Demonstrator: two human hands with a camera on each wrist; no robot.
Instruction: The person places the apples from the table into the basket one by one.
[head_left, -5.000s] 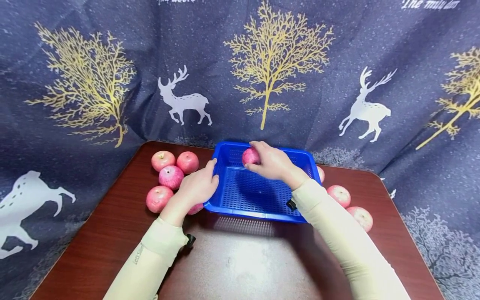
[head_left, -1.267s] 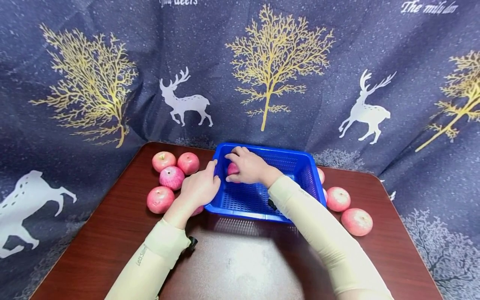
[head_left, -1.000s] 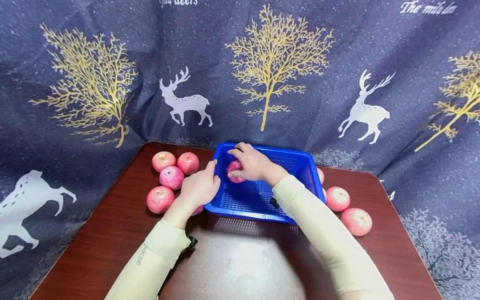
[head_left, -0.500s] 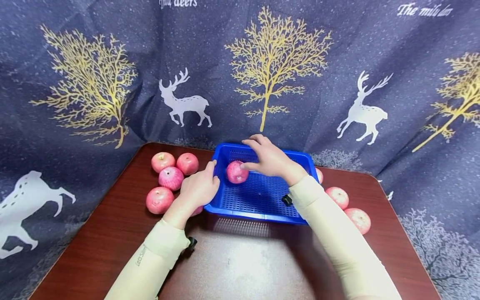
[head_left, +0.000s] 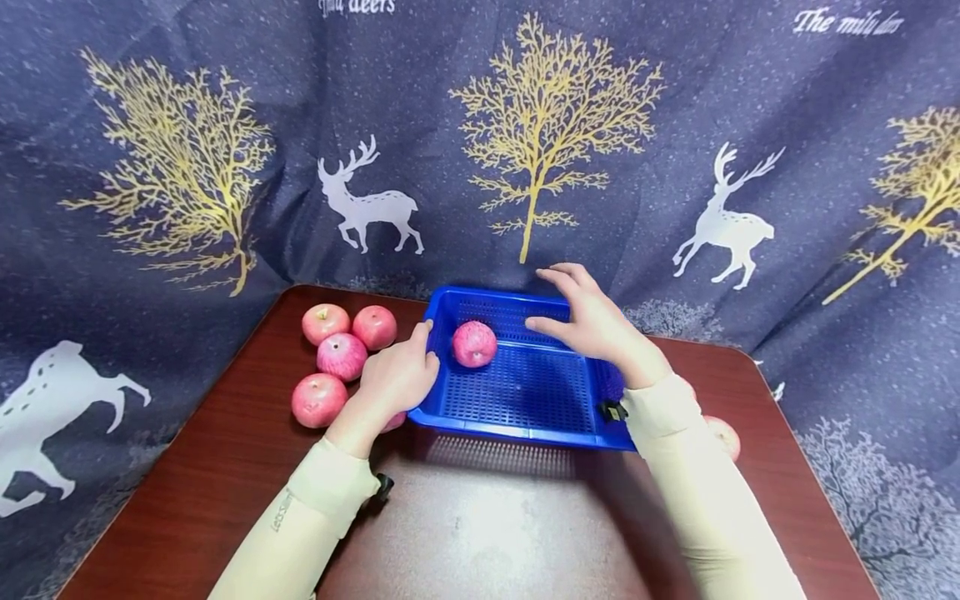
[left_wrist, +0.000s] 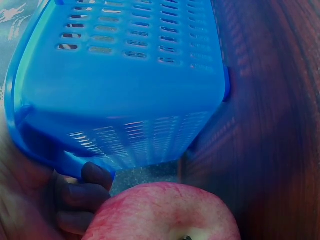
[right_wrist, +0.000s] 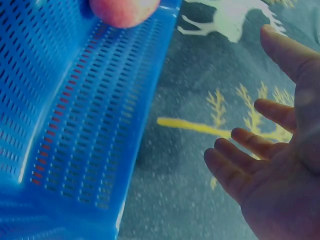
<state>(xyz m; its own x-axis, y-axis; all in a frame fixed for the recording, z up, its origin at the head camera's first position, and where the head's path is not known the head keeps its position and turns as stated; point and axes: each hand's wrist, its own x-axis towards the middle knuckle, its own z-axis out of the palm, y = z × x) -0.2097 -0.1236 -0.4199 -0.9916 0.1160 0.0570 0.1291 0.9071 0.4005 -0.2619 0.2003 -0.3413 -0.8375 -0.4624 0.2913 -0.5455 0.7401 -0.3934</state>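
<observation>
A blue plastic basket with slotted walls stands on the table. One red apple lies inside it, towards the left end. My left hand grips the basket's left rim; in the left wrist view its fingers curl under the rim, close to an apple outside the basket. My right hand hovers over the basket's right part with its fingers spread and nothing in them. The right wrist view has the same open palm beside the basket wall, apart from the apple.
Several apples sit on the brown table left of the basket, one partly behind my left hand. On the right, an apple is partly hidden by my sleeve. A dark curtain with deer and trees hangs behind.
My right hand carried the apple leftwards in the basket and let go of it. It has since moved up and right, away from the apple. My left hand stays on the rim.
</observation>
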